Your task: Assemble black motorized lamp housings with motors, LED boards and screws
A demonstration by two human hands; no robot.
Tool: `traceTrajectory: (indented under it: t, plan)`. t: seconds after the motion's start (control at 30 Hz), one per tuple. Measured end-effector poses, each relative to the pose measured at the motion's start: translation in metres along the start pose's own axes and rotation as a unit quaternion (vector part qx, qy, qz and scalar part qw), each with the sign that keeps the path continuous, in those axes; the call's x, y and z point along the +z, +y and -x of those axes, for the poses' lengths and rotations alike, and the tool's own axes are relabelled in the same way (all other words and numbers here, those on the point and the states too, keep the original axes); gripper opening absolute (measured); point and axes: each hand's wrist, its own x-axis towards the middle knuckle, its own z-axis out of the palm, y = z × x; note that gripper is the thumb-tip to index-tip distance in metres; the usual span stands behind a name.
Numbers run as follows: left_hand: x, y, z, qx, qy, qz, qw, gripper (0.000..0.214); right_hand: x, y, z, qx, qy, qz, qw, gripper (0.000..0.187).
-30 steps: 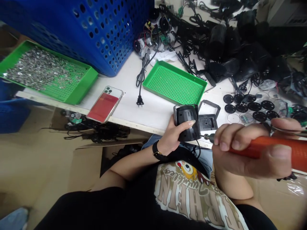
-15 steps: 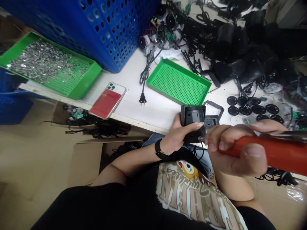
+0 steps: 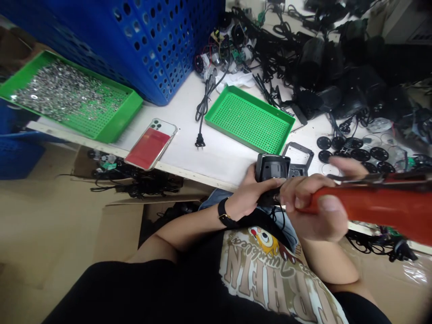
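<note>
As I read the bench from left to right, the first worry is the green perforated tray (image 3: 111, 118) at the far left, heaped with small silver metal pieces (image 3: 57, 90) and hanging slightly past the bench's near edge; a knock from my side could tip them onto the floor. The blue perforated crate (image 3: 145, 49) stands against it on the far side. Nearer the edge lies a phone in a clear case (image 3: 150, 146), which a stray elbow could sweep off. Beyond it are a black power plug (image 3: 200, 141) and a second green tray (image 3: 249, 119).

At the centre-right, the left hand (image 3: 251, 193) is clamped around the black housing (image 3: 272, 168), held in the air just off the near edge of the bench. The right hand (image 3: 313, 207) is wrapped around an orange electric screwdriver (image 3: 371, 200), and the two hands are together at the housing. I cannot see the bit, because the right fingers hide it. If it slips or cams out, it could skate across the plastic or strike the left fingers just beside it. A thin black wire (image 3: 281, 220) dangles below the housing and could snag. Farther right lie black plastic discs (image 3: 359, 155), which a swinging screwdriver could scatter.
</note>
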Motion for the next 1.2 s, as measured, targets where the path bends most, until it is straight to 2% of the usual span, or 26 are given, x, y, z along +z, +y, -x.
traceTrajectory:
  t: [0.13,0.27,0.37,0.5,0.63,0.73,0.87,0.93,1.1,1.2]
  plan:
    - [-0.005,0.0,0.0,0.005,-0.036,0.003,0.999,0.068,-0.003,-0.012,-0.019,-0.018,0.06,0.02,0.998,0.006]
    - [-0.006,0.001,0.001,0.01,-0.032,0.0,0.999,0.068,-0.005,-0.003,-0.033,-0.08,0.09,0.063,0.991,0.012]
    - [-0.003,0.0,0.004,0.019,-0.042,-0.008,0.999,0.066,-0.002,0.01,-0.036,-0.093,0.097,0.051,0.99,0.012]
    - [0.001,-0.001,0.007,0.049,-0.054,-0.027,0.997,0.057,0.004,0.025,-0.033,-0.079,0.092,0.033,0.992,0.007]
    - [0.003,-0.001,0.008,0.056,-0.048,-0.042,0.996,0.052,0.003,0.032,-0.028,-0.08,0.089,0.037,0.992,0.016]
    - [0.002,-0.001,0.008,0.033,-0.061,-0.035,0.997,0.05,0.0,0.03,-0.027,-0.069,0.08,0.037,0.994,0.02]
    - [0.0,0.001,0.007,-0.028,-0.111,-0.026,0.993,0.049,-0.004,0.024,-0.026,-0.079,0.083,0.036,0.993,0.015]
    - [0.0,0.001,0.008,-0.038,-0.121,-0.03,0.991,0.051,-0.007,0.024,-0.024,-0.083,0.068,0.046,0.993,0.012]
    - [0.001,0.0,0.011,-0.01,-0.098,-0.058,0.993,0.051,-0.013,0.031,-0.02,-0.081,-0.009,0.038,0.996,0.006]
    - [0.001,0.001,0.014,0.0,-0.109,-0.064,0.992,0.046,-0.016,0.029,-0.02,-0.07,-0.022,0.033,0.997,0.013]
